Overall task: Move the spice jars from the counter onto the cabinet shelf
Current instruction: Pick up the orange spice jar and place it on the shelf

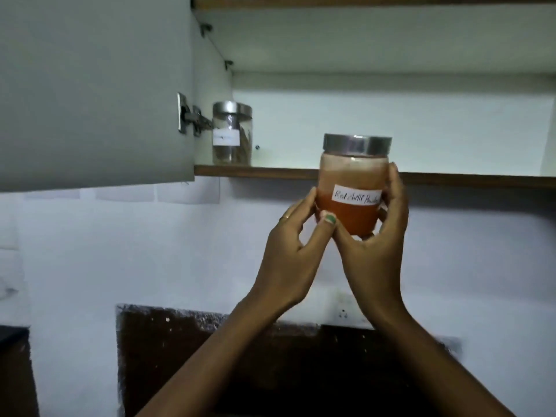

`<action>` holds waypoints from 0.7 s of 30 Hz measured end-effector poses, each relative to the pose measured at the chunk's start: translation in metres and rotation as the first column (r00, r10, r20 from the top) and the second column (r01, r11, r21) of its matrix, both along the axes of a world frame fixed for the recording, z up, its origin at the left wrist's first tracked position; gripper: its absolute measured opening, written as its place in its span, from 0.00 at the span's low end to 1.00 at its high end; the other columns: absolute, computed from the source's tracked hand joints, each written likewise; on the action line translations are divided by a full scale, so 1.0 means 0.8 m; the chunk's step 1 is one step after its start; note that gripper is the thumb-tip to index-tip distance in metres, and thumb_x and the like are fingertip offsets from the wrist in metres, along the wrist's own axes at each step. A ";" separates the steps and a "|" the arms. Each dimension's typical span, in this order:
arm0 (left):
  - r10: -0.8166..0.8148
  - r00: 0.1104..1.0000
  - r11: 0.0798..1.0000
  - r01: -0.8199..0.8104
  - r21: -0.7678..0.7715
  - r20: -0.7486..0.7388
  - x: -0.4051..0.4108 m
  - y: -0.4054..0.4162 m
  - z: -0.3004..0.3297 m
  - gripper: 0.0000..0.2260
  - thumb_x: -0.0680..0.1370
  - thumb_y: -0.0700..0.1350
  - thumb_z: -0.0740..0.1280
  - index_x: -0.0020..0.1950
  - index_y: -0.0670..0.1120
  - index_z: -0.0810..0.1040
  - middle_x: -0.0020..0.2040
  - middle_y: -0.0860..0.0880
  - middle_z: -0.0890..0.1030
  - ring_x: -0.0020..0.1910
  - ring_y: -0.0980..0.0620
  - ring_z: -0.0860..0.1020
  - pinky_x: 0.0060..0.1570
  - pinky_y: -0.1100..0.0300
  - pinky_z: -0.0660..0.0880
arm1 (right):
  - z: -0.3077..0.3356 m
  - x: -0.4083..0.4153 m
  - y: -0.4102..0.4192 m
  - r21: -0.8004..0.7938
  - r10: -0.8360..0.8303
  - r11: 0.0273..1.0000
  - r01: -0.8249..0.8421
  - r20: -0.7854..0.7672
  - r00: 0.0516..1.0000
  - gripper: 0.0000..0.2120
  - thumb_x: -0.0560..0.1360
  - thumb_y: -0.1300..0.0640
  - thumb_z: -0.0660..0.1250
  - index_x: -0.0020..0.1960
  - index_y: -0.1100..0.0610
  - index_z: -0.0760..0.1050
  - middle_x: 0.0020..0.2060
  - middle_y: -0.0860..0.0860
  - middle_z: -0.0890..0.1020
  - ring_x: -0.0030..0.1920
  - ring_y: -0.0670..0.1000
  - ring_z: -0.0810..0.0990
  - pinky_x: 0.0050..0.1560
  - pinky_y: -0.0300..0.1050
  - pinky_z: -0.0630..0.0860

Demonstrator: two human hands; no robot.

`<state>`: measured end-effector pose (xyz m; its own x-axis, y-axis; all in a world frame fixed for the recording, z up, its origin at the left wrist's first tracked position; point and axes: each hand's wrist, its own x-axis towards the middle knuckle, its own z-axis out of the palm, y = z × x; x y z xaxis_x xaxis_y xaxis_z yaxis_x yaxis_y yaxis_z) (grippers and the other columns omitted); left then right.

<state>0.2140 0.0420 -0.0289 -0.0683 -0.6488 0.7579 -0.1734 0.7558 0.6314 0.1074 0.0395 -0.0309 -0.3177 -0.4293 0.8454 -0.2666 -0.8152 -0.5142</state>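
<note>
A glass jar of red chilli powder (355,182) with a steel lid and a white handwritten label is held up in front of the cabinet shelf's wooden front edge (264,171). My left hand (288,251) grips its lower left side and my right hand (376,236) cups its right side and bottom. The jar's base is below shelf level. A second steel-lidded glass jar (232,133), with a white label and brownish sticks inside, stands on the shelf at the far left.
The grey cabinet door (93,85) hangs open at the left, its hinge beside the shelved jar. An upper shelf (361,1) runs above. A white wall with a socket (343,313) and a dark counter (270,371) lie below.
</note>
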 end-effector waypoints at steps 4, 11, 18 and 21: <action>0.069 0.997 0.994 -0.067 -0.085 0.017 0.011 -0.028 0.050 0.24 0.80 0.51 0.59 0.75 0.49 0.61 0.70 0.51 0.71 0.66 0.56 0.71 0.65 0.60 0.70 | 0.052 0.025 -0.044 -0.087 -0.074 0.994 0.072 -0.020 0.997 0.44 0.68 0.62 0.75 0.75 0.51 0.54 0.64 0.47 0.65 0.64 0.45 0.67 0.54 0.26 0.71; 0.230 0.969 0.972 -0.223 -0.078 0.092 0.039 -0.097 0.112 0.21 0.80 0.54 0.57 0.69 0.45 0.68 0.58 0.45 0.76 0.57 0.49 0.76 0.60 0.47 0.75 | 0.114 0.067 -0.117 -0.042 -0.254 0.967 0.250 -0.183 0.950 0.45 0.70 0.52 0.74 0.77 0.50 0.50 0.68 0.57 0.65 0.66 0.55 0.68 0.58 0.48 0.73; 0.390 0.891 0.913 -0.408 0.031 0.233 0.059 -0.142 0.127 0.18 0.81 0.50 0.55 0.65 0.39 0.69 0.58 0.40 0.76 0.57 0.42 0.75 0.60 0.45 0.72 | 0.121 0.091 -0.166 0.105 -0.276 0.931 0.349 -0.422 0.863 0.38 0.76 0.46 0.63 0.77 0.52 0.44 0.69 0.57 0.65 0.66 0.57 0.68 0.67 0.55 0.62; 0.495 0.799 0.849 -0.529 0.005 0.341 0.064 -0.153 0.131 0.21 0.82 0.48 0.53 0.70 0.37 0.63 0.65 0.38 0.72 0.63 0.41 0.72 0.64 0.43 0.67 | 0.118 0.097 -0.177 0.072 -0.360 0.899 0.432 -0.443 0.821 0.36 0.78 0.48 0.61 0.76 0.52 0.43 0.67 0.56 0.66 0.64 0.56 0.70 0.67 0.53 0.59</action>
